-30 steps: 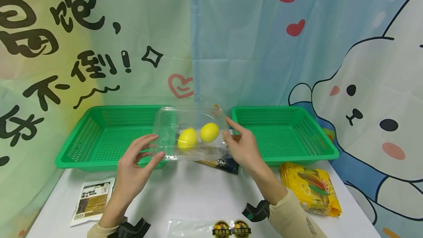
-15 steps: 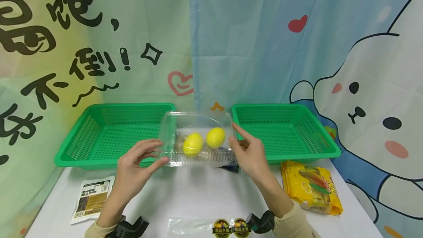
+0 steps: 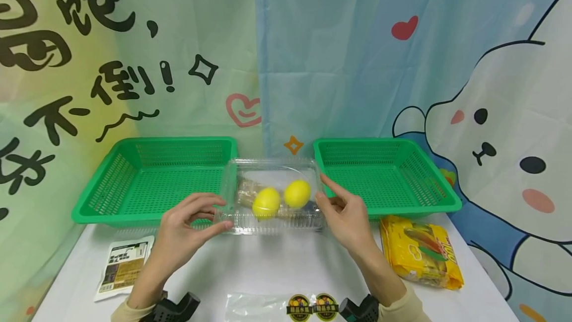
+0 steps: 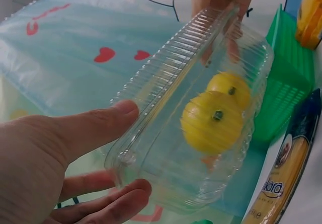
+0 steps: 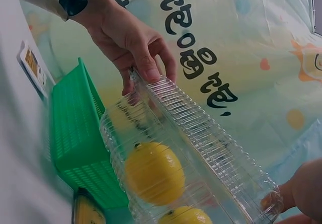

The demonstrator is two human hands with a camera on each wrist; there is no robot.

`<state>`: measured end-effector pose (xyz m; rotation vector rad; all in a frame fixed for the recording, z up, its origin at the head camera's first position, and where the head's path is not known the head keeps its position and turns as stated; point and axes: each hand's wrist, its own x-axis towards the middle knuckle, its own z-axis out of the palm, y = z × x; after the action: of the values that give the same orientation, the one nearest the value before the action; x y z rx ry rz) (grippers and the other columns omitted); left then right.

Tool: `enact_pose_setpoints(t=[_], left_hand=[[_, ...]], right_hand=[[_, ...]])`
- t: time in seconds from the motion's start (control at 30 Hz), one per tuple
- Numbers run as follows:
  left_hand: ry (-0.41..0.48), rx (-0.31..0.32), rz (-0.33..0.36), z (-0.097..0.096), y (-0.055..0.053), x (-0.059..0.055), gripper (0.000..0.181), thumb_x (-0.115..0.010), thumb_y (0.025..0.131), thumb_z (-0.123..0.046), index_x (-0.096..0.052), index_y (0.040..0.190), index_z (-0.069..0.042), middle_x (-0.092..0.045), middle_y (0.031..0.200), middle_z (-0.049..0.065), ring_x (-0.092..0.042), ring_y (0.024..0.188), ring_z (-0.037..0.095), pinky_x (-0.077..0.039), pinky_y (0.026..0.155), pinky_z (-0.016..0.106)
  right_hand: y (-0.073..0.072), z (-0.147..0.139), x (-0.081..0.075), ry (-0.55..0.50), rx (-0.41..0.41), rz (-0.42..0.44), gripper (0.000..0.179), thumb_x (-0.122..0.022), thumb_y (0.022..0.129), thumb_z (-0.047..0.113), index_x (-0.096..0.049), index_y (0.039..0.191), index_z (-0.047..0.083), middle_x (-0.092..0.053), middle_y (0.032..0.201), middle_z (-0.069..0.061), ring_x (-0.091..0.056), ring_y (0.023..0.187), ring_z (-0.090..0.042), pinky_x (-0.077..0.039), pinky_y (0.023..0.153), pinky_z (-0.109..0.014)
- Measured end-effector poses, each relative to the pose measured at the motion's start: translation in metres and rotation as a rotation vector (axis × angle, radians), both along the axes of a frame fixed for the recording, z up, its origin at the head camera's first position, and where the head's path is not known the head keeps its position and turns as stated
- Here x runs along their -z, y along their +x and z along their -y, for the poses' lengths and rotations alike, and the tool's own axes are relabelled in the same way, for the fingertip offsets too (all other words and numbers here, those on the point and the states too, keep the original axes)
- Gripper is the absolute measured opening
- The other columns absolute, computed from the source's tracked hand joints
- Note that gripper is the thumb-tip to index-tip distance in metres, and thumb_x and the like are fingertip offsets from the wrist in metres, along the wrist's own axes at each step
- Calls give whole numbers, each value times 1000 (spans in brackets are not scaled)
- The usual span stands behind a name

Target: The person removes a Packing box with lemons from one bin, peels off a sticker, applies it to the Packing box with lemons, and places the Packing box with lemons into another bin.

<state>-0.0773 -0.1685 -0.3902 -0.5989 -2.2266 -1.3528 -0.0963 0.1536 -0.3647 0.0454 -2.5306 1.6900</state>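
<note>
A clear plastic clamshell box point(image 3: 277, 164) is held up over the white table, between the two green baskets. Two yellow lemons, one point(image 3: 266, 203) at the left and one point(image 3: 297, 194) at the right, lie inside it. My left hand point(image 3: 185, 230) grips the box's left end, thumb on the near side. At the other end my right hand point(image 3: 347, 217) holds the box with thumb and fingers. From the left wrist, the box point(image 4: 161, 158) looks closed. Below it lies a long packet point(image 4: 282, 183) that looks like spaghetti, partly seen through the plastic.
Green plastic baskets stand at the left point(image 3: 85, 202) and right point(image 3: 429, 207) rear. A yellow bag point(image 3: 422, 255) with a mango picture sits at the right. A white pouch point(image 3: 122, 267) lies at the left. Near the front edge is a clear bag point(image 3: 259, 307) with round black-and-gold labels.
Both hands have brought the box with the lemons lower and slightly to the right in the head view. The head view itself has shifted a little. The grip at both ends stays the same.
</note>
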Motion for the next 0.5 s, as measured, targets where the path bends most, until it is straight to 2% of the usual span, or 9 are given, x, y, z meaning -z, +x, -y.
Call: enact_pose_setpoints(t=[0.27, 0.5], left_hand=[[-51, 43, 61, 0, 1, 1, 41, -94, 75, -11, -77, 111, -17, -70, 111, -3, -74, 83, 12, -62, 77, 21], [-94, 77, 84, 2, 1, 1, 38, -94, 76, -14, -75, 108, -22, -69, 109, -5, -73, 79, 15, -61, 76, 21]], right_hand=[[4, -6, 10, 18, 28, 5, 49, -68, 102, 16, -58, 150, 19, -70, 81, -15, -34, 50, -7, -32, 48, -21], [4, -8, 10, 35, 27, 19, 48, -69, 102, 16, -60, 149, 19, -71, 83, -18, -30, 47, -6, -29, 45, -21]])
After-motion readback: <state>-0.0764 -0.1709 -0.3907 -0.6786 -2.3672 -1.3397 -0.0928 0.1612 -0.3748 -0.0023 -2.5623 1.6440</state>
